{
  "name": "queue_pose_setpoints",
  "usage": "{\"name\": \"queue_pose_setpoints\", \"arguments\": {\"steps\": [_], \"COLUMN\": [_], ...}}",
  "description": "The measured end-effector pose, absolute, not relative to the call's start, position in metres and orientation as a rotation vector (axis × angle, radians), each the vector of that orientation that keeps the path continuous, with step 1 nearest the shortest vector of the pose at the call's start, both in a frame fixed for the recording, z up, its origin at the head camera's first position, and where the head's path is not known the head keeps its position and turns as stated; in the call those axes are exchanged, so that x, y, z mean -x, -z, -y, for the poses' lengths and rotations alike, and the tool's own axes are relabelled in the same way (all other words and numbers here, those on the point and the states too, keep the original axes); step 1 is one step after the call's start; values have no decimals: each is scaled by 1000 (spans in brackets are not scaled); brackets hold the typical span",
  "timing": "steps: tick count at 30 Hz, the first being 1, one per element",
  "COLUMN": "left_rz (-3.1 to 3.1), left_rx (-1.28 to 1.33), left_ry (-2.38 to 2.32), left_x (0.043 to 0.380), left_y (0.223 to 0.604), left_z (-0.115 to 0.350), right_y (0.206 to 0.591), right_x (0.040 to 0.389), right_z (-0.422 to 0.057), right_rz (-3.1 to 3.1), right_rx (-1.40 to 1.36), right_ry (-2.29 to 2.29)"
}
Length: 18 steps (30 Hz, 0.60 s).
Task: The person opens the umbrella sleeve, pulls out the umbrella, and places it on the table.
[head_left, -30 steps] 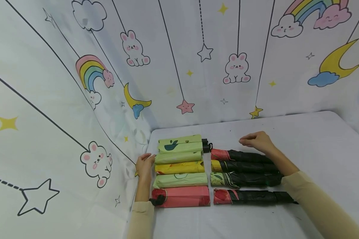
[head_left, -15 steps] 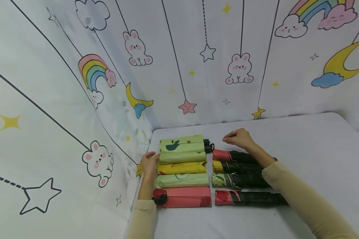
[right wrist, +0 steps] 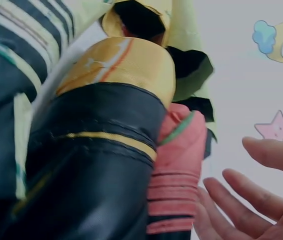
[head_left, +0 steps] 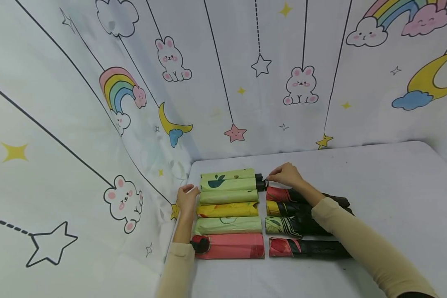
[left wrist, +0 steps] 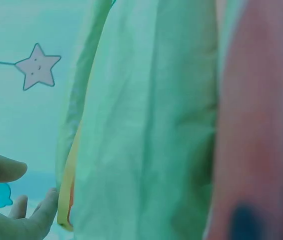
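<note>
When I checked the head feed, two columns of folded rolls lay side by side on the white desk (head_left: 387, 186), a narrow gap between them. I noted the left hand (head_left: 186, 201) at the left ends of the apple-print roll (head_left: 232, 184) and the plain green roll (head_left: 229, 197), its fingers parted and holding nothing. Contact between a fingertip and a roll could not be confirmed from the left wrist.

I found the right hand (head_left: 288, 175) over the far end of the right column, fingertips just beside the black loop (head_left: 266, 184) on the apple-print roll's right end. On the right wrist its thumb stood apart from loosely bent fingers, with no object between; whether they touched the loop I could not tell.

Below the plain green roll I recorded the yellow roll (head_left: 227, 210), the avocado roll (head_left: 229, 225) and the red roll (head_left: 234, 245). The right column comprised four part-black rolls, the nearest (head_left: 305, 248) well apart from the other three. Behind the desk hung a printed cloth (head_left: 216, 103).
</note>
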<state>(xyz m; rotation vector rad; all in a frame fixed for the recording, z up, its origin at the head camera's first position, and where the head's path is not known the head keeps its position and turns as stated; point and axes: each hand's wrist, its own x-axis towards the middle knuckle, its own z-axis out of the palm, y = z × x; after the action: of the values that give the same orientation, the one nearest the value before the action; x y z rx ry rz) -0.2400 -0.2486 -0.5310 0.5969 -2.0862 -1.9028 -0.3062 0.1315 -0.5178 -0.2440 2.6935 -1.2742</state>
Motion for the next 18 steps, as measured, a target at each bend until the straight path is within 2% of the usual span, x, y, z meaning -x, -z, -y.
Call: {"name": "queue_pose_setpoints", "arguments": {"steps": [18], "left_rz": [2145], "left_rx": [-618], "left_ry": [1878], "left_x": [266], "left_y": [542], "left_z": [244], "right_y": [534], "right_x": [307], "right_z": [-116], "right_rz": [-2653], "right_rx": [269], "right_ry": [1239]}}
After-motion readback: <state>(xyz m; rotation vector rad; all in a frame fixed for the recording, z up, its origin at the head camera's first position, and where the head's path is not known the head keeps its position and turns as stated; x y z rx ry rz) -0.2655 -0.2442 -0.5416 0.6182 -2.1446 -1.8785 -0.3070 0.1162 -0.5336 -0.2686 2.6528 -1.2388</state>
